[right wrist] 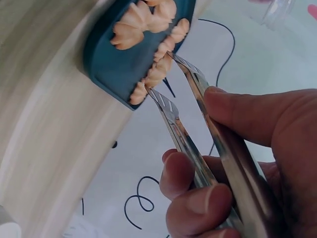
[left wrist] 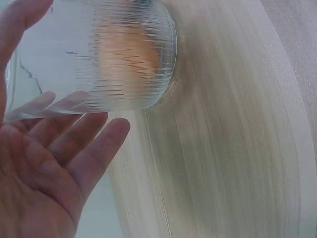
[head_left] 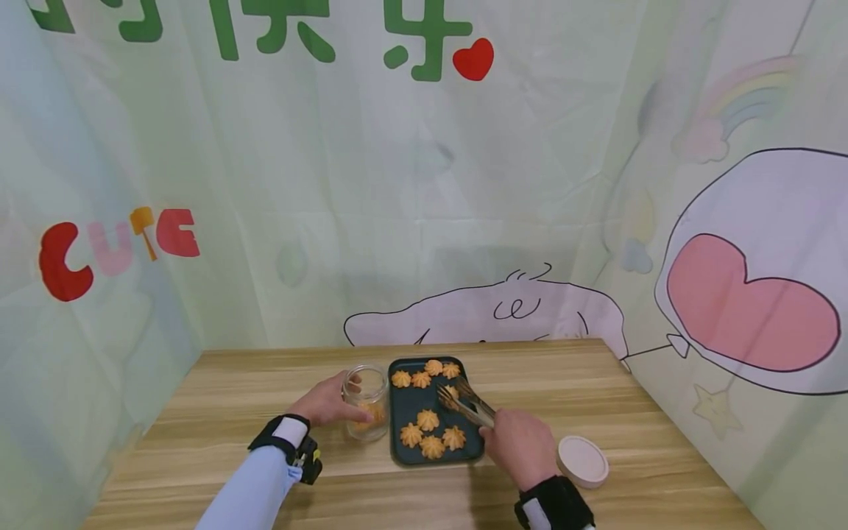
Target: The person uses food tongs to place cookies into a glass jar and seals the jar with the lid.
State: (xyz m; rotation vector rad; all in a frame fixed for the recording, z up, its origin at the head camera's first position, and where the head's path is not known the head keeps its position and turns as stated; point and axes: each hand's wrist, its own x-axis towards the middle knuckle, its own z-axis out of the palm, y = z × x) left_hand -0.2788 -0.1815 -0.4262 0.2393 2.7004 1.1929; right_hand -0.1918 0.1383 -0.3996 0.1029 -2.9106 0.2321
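Observation:
In the head view my left hand (head_left: 329, 401) holds a clear glass jar (head_left: 368, 389) beside the tray, thumb across its front and fingers behind. Orange-brown cookies show through the ribbed glass (left wrist: 131, 89) low in the jar. My right hand (head_left: 525, 444) grips metal tongs (head_left: 478, 412) with fork-like tips. Those tips are parted around a cookie (head_left: 451, 392) on the dark tray (head_left: 420, 401). Several flower-shaped cookies (head_left: 428, 420) lie toward the tray's near end, and another group (head_left: 421, 379) toward the far end. In the right wrist view the tong tips overlap the row of cookies (right wrist: 157, 72).
A round white lid (head_left: 583, 461) lies on the wooden table (head_left: 278, 471), right of my right hand. Behind the table's far edge hangs a printed cloth (head_left: 424, 221), with more cloth along both sides.

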